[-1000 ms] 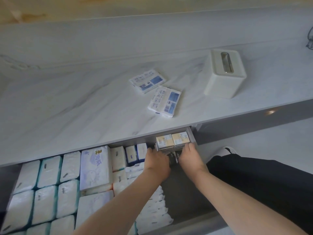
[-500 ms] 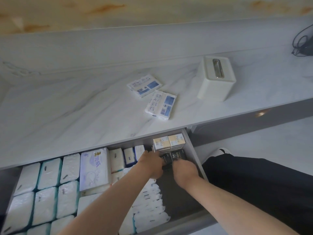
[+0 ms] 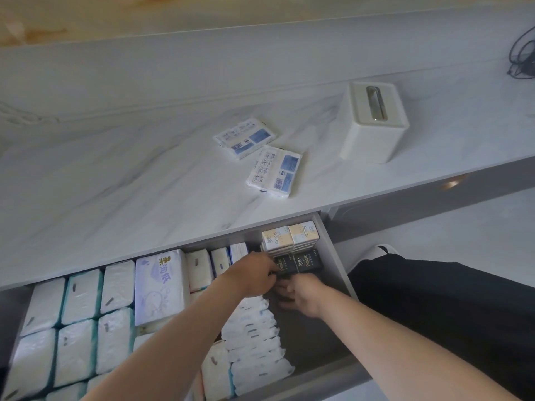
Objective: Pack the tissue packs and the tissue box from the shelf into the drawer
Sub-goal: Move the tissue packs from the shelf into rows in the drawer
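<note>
Marbled white shelf over open drawer

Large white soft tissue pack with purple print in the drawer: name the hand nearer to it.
Left. The left hand is right of the large purple-print tissue pack, by the small black packs; the right hand lies beyond it, farther right.

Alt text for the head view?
The left hand and right hand reach into the open drawer, at black tissue packs near its right wall. Two blue-and-white tissue packs and a white tissue box sit on the marble shelf above.
</note>
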A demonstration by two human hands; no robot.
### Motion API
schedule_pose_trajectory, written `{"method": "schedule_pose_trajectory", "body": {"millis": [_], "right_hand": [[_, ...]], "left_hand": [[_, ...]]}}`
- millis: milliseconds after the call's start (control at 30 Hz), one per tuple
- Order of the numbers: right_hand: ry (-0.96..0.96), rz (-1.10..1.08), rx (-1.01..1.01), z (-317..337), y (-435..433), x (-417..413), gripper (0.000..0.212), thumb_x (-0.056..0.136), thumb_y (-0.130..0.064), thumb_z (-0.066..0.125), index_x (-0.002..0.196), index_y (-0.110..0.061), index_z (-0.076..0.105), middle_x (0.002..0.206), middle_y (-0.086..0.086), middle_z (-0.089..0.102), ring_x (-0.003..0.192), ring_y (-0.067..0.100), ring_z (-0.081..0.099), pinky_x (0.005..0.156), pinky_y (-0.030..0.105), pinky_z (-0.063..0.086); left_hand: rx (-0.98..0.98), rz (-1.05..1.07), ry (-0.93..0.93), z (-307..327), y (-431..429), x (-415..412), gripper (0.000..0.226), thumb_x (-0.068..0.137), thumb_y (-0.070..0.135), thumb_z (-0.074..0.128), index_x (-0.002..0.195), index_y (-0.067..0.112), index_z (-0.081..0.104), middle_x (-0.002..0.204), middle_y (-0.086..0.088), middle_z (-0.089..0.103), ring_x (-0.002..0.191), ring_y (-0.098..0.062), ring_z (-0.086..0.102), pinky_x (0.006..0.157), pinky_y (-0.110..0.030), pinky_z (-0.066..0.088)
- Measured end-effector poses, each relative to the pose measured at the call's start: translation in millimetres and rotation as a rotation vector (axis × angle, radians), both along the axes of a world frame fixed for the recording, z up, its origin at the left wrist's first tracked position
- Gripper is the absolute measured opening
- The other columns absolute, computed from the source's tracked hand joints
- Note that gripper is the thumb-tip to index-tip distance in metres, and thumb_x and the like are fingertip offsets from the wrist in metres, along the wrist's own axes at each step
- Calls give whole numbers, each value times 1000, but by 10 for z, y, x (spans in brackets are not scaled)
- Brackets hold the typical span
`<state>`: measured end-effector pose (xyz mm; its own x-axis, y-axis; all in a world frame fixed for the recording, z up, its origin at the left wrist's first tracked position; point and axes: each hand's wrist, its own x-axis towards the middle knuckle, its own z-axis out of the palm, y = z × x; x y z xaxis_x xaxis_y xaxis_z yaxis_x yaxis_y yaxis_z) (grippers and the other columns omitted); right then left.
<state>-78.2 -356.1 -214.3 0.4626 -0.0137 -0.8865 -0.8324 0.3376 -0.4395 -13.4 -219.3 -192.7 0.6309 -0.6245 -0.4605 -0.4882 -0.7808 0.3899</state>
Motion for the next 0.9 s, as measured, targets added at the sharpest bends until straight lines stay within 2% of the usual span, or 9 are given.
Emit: {"method": "schedule_pose_trajectory", "body": {"millis": [200, 267, 367, 467, 567, 633, 700, 800, 900], "right_hand": [[145, -52, -124, -50, -168, -28, 25, 101, -6, 26, 116, -4, 45, 115, 17, 62, 97, 33, 65, 88, 52, 51], [105, -139, -183, -24, -216, 31, 25, 101, -8, 27, 113, -6, 49, 117, 15, 64, 93, 30, 65, 88, 48, 52], [65, -78, -282, 45, -241, 117, 34, 101, -8, 31, 122, -7, 58, 122, 15, 66, 86, 23, 64, 84, 41, 55], [126, 51, -323, 149, -223, 102, 30, 102, -12, 31, 115, -7, 57, 97, 11, 65, 75, 26, 63, 66, 40, 53], [176, 280, -524, 343, -215, 56, 25, 101, -16, 41, 108, -1, 59, 91, 15, 67, 68, 30, 65, 70, 40, 59], [-5, 531, -889, 460, -218, 24, 17, 97, -17, 48, 93, -6, 60, 91, 12, 69, 68, 27, 64, 66, 34, 59], [-324, 714, -1223, 536, -229, 1, 14, 95, -21, 49, 94, -12, 59, 96, 8, 66, 76, 24, 64, 66, 34, 56], [-598, 971, -1604, 586, -302, 61, 28, 89, -18, 56, 117, -14, 57, 113, 7, 59, 95, 26, 61, 71, 35, 51], [-617, 1229, -1776, 572, -488, 192, 50, 77, -9, 66, 125, -15, 54, 123, 8, 55, 110, 28, 53, 87, 37, 43]], "left_hand": [[183, -75, -154, 25, 44, -23, 38, 95, 39, 33, 96, 27, 69, 101, -1, 66, 107, -21, 54, 119, -47, 12], [229, -105, -130, 39, 24, -42, 45, 96, 48, 27, 88, 28, 66, 94, 2, 67, 108, -20, 54, 120, -50, 2], [215, -104, -85, 67, -25, -67, 48, 98, 52, 26, 98, 26, 66, 96, 3, 68, 112, -19, 55, 119, -50, -3], [189, -79, -108, 71, -20, -66, 41, 95, 49, 33, 108, 29, 66, 102, 1, 68, 112, -20, 54, 120, -48, 7], [151, -30, -218, 118, 26, -73, 35, 92, 41, 36, 92, 27, 68, 92, 1, 68, 94, -20, 57, 109, -41, 34], [68, 66, -309, 194, 41, -84, 32, 91, 35, 39, 87, 24, 68, 87, 2, 68, 82, -19, 59, 89, -36, 48], [-69, 244, -334, 254, 43, -87, 24, 92, 30, 45, 97, 25, 68, 98, 4, 69, 86, -18, 62, 77, -31, 52], [-169, 376, -344, 268, 12, -101, 29, 94, 28, 52, 122, 25, 61, 121, 4, 59, 109, -18, 56, 83, -32, 51], [-104, 310, -368, 218, -75, -113, 40, 95, 26, 54, 135, 27, 50, 135, 3, 48, 121, -20, 48, 88, -34, 49]]}}
